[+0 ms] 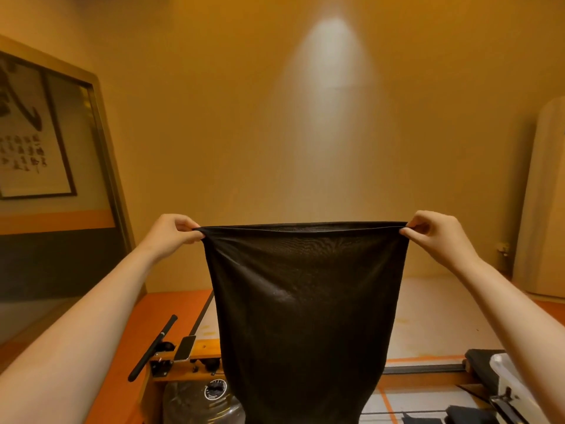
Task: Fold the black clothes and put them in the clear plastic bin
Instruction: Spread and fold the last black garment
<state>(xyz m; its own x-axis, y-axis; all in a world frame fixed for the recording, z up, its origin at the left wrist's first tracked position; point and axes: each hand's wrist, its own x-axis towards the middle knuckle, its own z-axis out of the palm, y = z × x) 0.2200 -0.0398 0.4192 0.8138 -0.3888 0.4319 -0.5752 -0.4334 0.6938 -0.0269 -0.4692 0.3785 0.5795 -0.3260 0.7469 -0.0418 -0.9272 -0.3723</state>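
A thin black garment (302,307) hangs in front of me, stretched flat by its top hem. My left hand (171,234) pinches the hem's left corner and my right hand (434,232) pinches the right corner, both raised at chest height. The cloth drops out of the frame's bottom edge, so its lower end is hidden. At the lower right a clear plastic bin (509,384) shows only its corner and rim.
A wooden frame machine (183,362) with a black bar (153,347) and a phone (185,347) sits at the lower left, above a round water tank (198,402). A pale mat (434,316) lies ahead. A framed picture (33,142) leans on the left.
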